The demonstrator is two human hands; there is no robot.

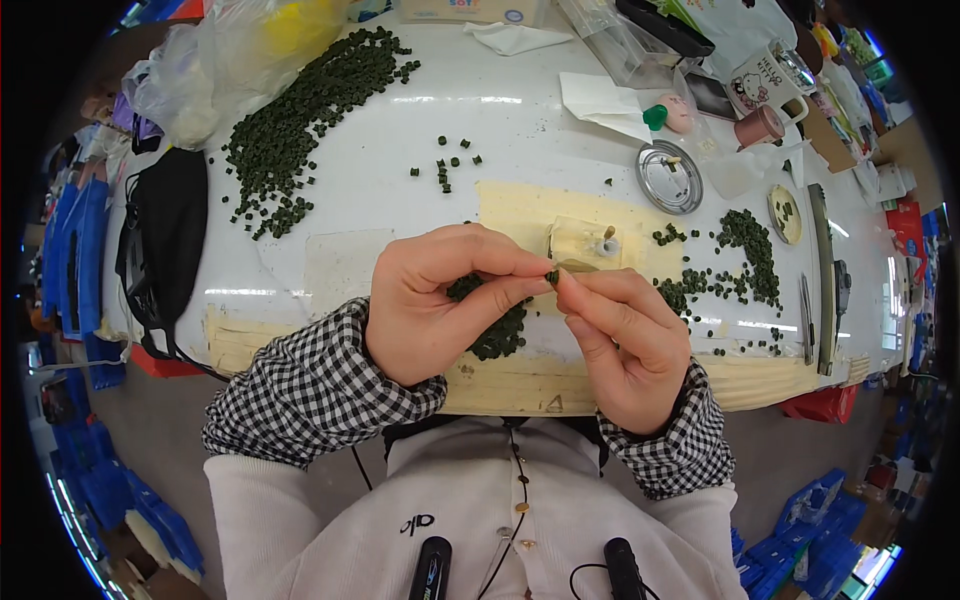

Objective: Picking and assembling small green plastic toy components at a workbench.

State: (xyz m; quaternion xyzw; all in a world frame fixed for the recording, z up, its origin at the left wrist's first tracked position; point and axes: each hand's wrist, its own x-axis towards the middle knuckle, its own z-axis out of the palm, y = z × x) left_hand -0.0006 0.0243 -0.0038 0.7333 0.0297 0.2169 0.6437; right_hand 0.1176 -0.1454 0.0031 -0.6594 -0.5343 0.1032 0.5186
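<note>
Above the near middle of the table, the fingertips of my left hand (425,305) and my right hand (635,350) meet in a pinch. Between them is a tiny dark green part (552,277); its exact shape is mostly covered by the fingers. A pile of similar green pieces (500,338) lies below my left hand, partly hidden by it. Just beyond the fingertips sits a cream-coloured block (575,238) with a small metallic post (608,246) on it. More green pieces (748,245) are scattered to the right of my right hand.
A large heap of green pieces (310,100) spreads at the far left, beside a black face mask (168,235). Several loose ones (444,175) lie mid-table. Toward the right are a round metal lid (669,178), white tissue (603,105), a mug (762,82) and tweezers (806,318).
</note>
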